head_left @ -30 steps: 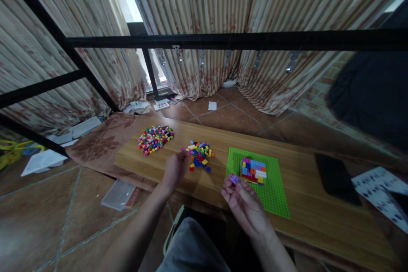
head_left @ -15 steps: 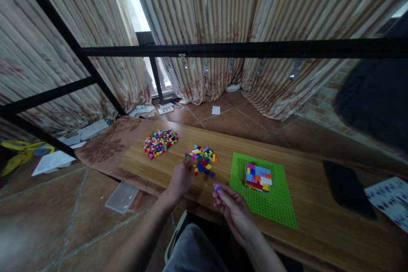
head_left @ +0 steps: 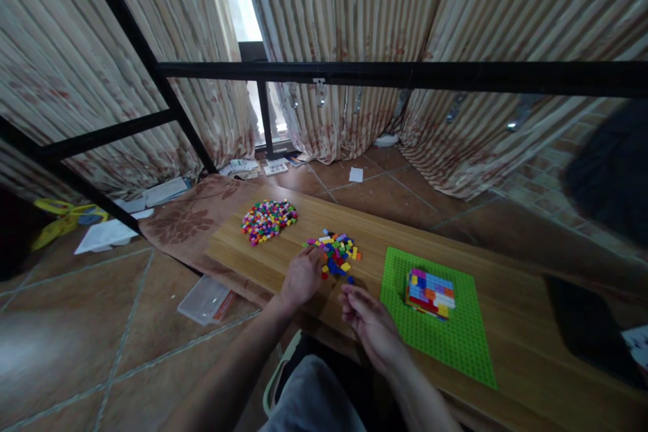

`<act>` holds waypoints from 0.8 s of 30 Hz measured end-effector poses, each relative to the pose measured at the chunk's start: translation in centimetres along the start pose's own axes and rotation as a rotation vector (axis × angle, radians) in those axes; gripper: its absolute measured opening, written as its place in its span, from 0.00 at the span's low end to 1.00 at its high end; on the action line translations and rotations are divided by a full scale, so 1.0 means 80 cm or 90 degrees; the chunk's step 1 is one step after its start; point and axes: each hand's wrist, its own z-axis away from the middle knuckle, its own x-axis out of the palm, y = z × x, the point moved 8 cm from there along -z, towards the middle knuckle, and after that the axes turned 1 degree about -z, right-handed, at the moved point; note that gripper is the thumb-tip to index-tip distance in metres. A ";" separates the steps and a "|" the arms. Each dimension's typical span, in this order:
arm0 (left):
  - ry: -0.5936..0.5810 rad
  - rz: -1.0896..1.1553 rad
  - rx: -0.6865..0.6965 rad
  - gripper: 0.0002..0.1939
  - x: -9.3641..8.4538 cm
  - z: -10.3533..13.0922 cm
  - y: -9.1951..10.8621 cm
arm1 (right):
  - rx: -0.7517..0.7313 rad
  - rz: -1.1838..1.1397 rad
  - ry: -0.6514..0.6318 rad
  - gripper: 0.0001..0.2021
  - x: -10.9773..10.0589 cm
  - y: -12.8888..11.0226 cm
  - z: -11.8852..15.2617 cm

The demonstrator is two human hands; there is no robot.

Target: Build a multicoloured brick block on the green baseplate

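Observation:
My left hand (head_left: 302,278) is at the near left edge of a loose pile of mixed toy bricks (head_left: 340,258). Its fingers are pressed together, and whatever they hold is hidden. My right hand (head_left: 372,324) is closed in a pinch above the table's near edge, between the pile and the green baseplate (head_left: 458,351). The purple brick seen at its fingertips a moment ago is now covered by the fingers. On the baseplate stands a block of joined bricks (head_left: 430,291) with a multicoloured top, apart from both hands.
A bigger heap of small bricks (head_left: 268,221) lies at the left of the wooden table (head_left: 233,253). A dark flat panel (head_left: 590,324) lies at the right. A clear plastic box (head_left: 205,299) is on the floor. A black metal rail (head_left: 374,73) runs beyond the table.
The view has turned left, so everything sits further right. The purple brick in my right fingertips has gone out of sight behind the fingers. My left hand stays by the pile.

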 end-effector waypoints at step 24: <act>0.184 0.252 -0.131 0.21 0.023 0.009 -0.019 | -0.255 0.211 0.081 0.13 -0.003 -0.031 -0.064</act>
